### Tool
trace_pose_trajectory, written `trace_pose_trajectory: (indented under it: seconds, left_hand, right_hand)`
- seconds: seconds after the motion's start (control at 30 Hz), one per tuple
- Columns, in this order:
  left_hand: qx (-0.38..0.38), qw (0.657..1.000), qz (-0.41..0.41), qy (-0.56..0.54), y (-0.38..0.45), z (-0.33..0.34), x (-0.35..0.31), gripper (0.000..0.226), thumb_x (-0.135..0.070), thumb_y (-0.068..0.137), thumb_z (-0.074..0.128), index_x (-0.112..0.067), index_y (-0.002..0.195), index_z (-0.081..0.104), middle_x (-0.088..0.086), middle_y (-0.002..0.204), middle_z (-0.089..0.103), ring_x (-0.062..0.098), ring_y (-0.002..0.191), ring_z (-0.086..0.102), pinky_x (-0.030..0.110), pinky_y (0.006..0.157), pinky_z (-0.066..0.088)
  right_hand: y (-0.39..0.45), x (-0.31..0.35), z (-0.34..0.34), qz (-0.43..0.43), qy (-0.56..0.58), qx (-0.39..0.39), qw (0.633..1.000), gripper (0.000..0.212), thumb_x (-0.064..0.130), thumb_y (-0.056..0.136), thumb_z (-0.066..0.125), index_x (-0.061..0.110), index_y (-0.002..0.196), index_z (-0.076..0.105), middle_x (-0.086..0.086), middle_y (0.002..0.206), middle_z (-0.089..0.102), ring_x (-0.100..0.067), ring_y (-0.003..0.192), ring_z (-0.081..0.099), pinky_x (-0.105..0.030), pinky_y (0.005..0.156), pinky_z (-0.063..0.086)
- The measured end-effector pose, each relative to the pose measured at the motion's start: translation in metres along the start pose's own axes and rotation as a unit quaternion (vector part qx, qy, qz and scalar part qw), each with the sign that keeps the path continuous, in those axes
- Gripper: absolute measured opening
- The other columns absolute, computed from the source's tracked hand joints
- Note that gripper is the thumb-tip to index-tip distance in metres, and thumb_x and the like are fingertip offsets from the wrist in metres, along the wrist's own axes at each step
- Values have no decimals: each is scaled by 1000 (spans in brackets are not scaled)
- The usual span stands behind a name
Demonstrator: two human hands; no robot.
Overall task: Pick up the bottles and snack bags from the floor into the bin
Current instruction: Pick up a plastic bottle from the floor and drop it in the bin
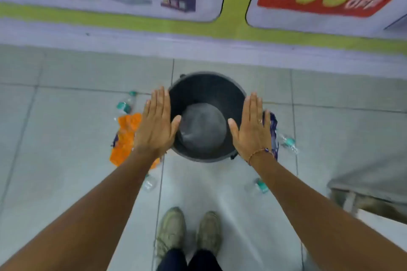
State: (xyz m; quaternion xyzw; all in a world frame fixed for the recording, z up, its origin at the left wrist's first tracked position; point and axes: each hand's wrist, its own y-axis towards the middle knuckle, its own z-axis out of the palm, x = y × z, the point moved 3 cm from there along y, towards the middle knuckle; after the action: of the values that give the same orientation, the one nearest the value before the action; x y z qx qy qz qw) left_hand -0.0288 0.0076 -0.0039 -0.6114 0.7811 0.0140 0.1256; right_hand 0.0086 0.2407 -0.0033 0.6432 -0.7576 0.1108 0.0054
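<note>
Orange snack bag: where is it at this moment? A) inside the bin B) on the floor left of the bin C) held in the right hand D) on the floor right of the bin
B: the orange snack bag lies on the floor beside the bin, partly hidden by the open, empty left hand.

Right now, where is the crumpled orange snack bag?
In the head view, the crumpled orange snack bag lies on the tiled floor left of the round black bin, partly under the open left hand, just below two clear bottles.
</note>
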Motion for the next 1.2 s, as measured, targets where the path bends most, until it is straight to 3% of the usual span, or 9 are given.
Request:
trace_pose_trajectory:
  seconds: [0.23,0.5,0.67,0.73,0.8,0.9,1.0,1.07,1.2]
  left_hand:
    - [1,998,-57,3,13,67,15,68,-36,100,29,2,150,4,22,160,1,35,149,1,42,122,6]
    - [5,997,-73,8,13,69,15,68,-39,99,24,0,151,2,19,161,-1,33,149,-1,40,122,5]
    - [-37,989,-88,-117,12,53,14,65,-36,100,30,-4,152,7,19,160,8,32,149,8,40,122,12]
    - [-153,928,-227,-252,-7,47,26,62,-35,98,34,-6,150,17,18,156,24,30,144,24,25,117,20]
    - [-180,851,-388,-305,-47,67,49,62,-29,99,38,-2,151,15,14,159,19,25,147,19,9,112,6]
    - [-32,801,-545,-244,-114,137,97,66,-17,96,46,4,149,14,21,159,15,32,148,10,33,122,6]
    - [59,681,-677,-271,-157,206,136,75,-28,86,62,2,144,24,19,150,31,35,139,31,44,113,33]
    - [70,656,-686,-308,-161,238,146,83,-35,80,71,2,140,27,19,145,37,35,134,39,44,107,40]
    - [113,667,-659,-329,-150,280,154,85,-47,83,66,3,141,30,22,145,39,36,134,41,40,108,38]
  right_hand:
    - [24,-21,63,48,16,4,999,74,48,97,34,6,150,5,-12,160,1,-27,148,3,-39,119,12]
    - [27,-20,62,50,15,0,999,71,47,97,36,8,150,9,-11,160,6,-29,148,8,-34,116,10]
    - [22,-16,54,60,18,27,998,70,46,98,31,7,150,6,-12,160,4,-28,148,6,-39,119,13]
    - [15,-13,51,73,26,29,997,68,45,99,29,6,150,6,-13,160,5,-28,148,7,-39,120,13]
    - [6,-12,51,80,31,27,996,67,43,100,28,4,149,6,-14,160,6,-29,148,7,-38,120,11]
    - [0,-11,55,79,27,8,996,67,41,100,27,0,148,5,-18,159,6,-30,148,6,-41,121,8]
    - [-3,-10,72,87,12,-41,995,69,44,99,26,-1,148,8,-20,158,8,-33,147,8,-44,120,9]
    - [-2,-14,81,91,0,-72,993,69,46,98,24,2,149,9,-20,158,9,-33,147,8,-43,120,7]
    - [0,-21,83,92,0,-103,990,66,48,98,20,7,150,9,-18,159,11,-32,147,6,-41,120,3]
